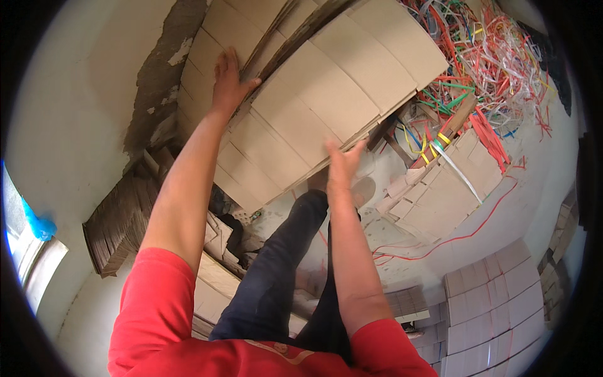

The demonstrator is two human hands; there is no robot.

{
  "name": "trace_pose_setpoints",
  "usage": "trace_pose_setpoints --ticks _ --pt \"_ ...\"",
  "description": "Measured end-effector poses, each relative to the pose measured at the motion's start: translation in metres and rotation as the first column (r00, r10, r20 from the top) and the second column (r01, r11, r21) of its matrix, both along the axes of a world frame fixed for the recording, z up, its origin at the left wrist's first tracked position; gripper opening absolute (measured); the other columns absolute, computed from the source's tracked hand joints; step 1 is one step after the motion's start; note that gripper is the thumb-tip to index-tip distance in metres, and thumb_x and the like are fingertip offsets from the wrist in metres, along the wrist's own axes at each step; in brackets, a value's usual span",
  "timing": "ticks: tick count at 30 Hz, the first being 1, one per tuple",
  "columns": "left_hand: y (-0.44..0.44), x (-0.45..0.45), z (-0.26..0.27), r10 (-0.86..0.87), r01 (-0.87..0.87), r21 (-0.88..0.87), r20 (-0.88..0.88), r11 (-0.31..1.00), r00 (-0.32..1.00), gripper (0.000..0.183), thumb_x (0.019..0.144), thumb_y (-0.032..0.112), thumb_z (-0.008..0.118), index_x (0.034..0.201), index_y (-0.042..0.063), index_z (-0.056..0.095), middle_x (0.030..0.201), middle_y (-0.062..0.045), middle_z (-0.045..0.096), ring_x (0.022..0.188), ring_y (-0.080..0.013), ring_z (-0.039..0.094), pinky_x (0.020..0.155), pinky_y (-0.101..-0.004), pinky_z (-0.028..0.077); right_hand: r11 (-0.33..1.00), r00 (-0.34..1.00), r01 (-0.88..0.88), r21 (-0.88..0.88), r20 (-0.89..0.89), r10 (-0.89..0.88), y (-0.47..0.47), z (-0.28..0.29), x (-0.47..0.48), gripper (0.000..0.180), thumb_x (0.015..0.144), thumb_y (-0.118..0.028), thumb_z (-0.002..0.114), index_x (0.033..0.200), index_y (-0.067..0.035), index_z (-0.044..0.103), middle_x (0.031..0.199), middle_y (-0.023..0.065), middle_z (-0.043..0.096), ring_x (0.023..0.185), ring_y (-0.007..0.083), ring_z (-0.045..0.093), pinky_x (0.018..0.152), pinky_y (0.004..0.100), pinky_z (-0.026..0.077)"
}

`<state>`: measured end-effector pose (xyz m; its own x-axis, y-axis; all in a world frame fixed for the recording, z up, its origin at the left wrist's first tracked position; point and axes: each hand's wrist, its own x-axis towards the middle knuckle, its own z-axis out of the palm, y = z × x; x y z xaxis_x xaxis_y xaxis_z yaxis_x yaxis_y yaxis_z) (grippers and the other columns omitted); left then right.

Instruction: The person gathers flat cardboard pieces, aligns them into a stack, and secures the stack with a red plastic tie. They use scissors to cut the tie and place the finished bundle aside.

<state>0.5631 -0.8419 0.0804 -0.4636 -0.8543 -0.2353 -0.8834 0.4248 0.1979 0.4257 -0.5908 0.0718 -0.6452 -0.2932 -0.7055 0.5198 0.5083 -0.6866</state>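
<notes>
Before me lies a broad layer of flat cardboard sheets [301, 103], overlapping in rows and creased across. My left hand [228, 85] rests at the far-left side of this layer, thumb and fingers apart, beside the dark gap next to a second stack of cardboard [207, 52]. At the near edge of the sheets is my right hand [343, 162], slightly blurred, its thumb and fingers spread against the edge. Neither hand visibly closes around a sheet. The undersides of the sheets are hidden.
Tangled plastic strapping [490, 61] is heaped at the upper right. Below it lies a strapped cardboard bundle [438, 188], and loose red strap [452, 247] trails over the floor. Bundled cardboard stacks [494, 306] stand lower right. Dark cardboard sheets [125, 217] lean by the left wall.
</notes>
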Motion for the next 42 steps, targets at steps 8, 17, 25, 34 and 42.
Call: trace_pose_setpoints --ticks 8,17,25,34,42 --pt "-0.012 -0.033 -0.023 -0.148 0.134 0.068 0.297 0.989 0.943 0.091 0.076 0.015 0.068 0.143 0.014 0.008 0.148 -0.016 0.014 0.130 -0.0470 0.020 0.098 -0.0501 0.036 0.978 0.983 0.167 -0.125 0.101 -0.155 -0.005 -0.049 0.012 0.075 0.063 -0.019 0.076 0.120 0.009 0.035 0.117 0.0256 0.050 0.108 0.0336 0.050 0.096 0.0376 0.036" --pt "-0.039 0.018 -0.016 -0.369 0.371 -0.002 0.105 0.928 0.923 0.077 0.074 -0.006 0.054 0.140 -0.004 0.014 0.143 -0.025 0.023 0.131 -0.0387 0.024 0.107 -0.0407 0.025 0.980 0.989 -0.048 0.195 0.145 0.019 -0.040 -0.015 0.028 0.084 0.068 -0.034 0.073 0.126 0.008 0.029 0.116 0.0285 0.051 0.111 0.0396 0.049 0.094 0.0422 0.037" --pt "0.009 -0.021 0.009 -0.125 0.129 -0.080 0.047 0.988 0.991 0.071 0.085 0.012 0.055 0.139 -0.007 0.013 0.143 -0.026 0.021 0.134 -0.0360 0.020 0.108 -0.0385 0.022 0.997 0.973 0.059 -0.059 0.228 -0.044 -0.006 -0.032 0.015 0.064 0.074 -0.034 0.066 0.118 0.005 0.041 0.111 0.0215 0.056 0.105 0.0335 0.052 0.091 0.0387 0.038" --pt "0.087 -0.001 -0.009 -0.138 0.132 0.143 0.028 0.981 0.990 0.096 0.076 0.049 0.064 0.142 0.001 0.014 0.145 -0.024 0.015 0.135 -0.0366 0.016 0.110 -0.0413 0.017 0.887 0.836 0.448 -0.109 0.402 -0.373 0.053 -0.123 0.012 0.059 0.083 -0.034 0.058 0.131 -0.004 0.041 0.129 0.0104 0.047 0.116 0.0226 0.045 0.096 0.0368 0.033" --pt "0.077 0.008 -0.025 -0.016 0.032 0.233 -0.068 0.972 0.998 0.111 0.062 0.064 0.067 0.145 0.016 0.012 0.145 -0.026 0.014 0.135 -0.0380 0.014 0.108 -0.0478 0.013 0.883 0.917 0.400 -0.246 0.094 -0.388 0.036 -0.244 0.014 0.049 0.070 0.004 0.062 0.117 -0.002 0.052 0.113 0.0091 0.058 0.100 0.0186 0.056 0.087 0.0288 0.042"
